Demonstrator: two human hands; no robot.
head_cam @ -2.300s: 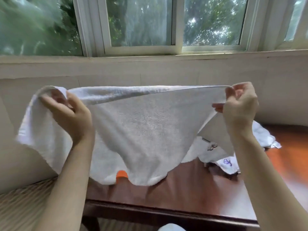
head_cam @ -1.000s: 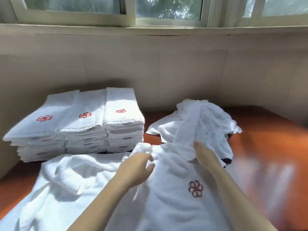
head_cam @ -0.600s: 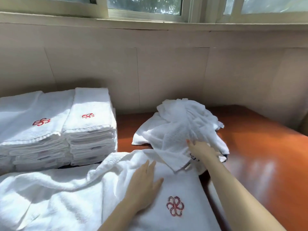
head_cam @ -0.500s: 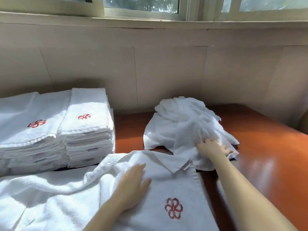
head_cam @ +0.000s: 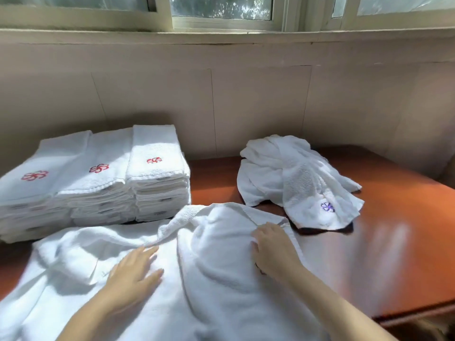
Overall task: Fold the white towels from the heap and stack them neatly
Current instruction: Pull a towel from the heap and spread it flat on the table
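My left hand (head_cam: 134, 271) lies flat, palm down, on the white towel (head_cam: 216, 279) spread in front of me. Its fingers are straight and slightly fanned, pressing the cloth and gripping nothing. My right hand (head_cam: 273, 249) is also on this towel, near its far right corner. The knuckles are raised and the fingers (head_cam: 257, 238) bent, with their tips on the cloth. The thumb is hidden beneath the hand, so I cannot tell whether it pinches a fold or only rests there.

The towel covers the near part of the table (head_cam: 394, 242), rumpled on the left, with a ridge running between my hands. Its far edge is bunched and turned over.

Beyond my right hand, just past the towel's corner, the heap (head_cam: 295, 180) of unfolded white towels lies on the reddish-brown tabletop. A purple flower emblem (head_cam: 327, 207) shows on the piece nearest me.

To the far left, three stacks of folded towels (head_cam: 98, 183) stand side by side against the wall (head_cam: 246, 99), each top towel bearing a red flower emblem (head_cam: 154, 160). The near edge of the stacks touches the spread towel. Above the wall runs a window frame (head_cam: 221, 23).
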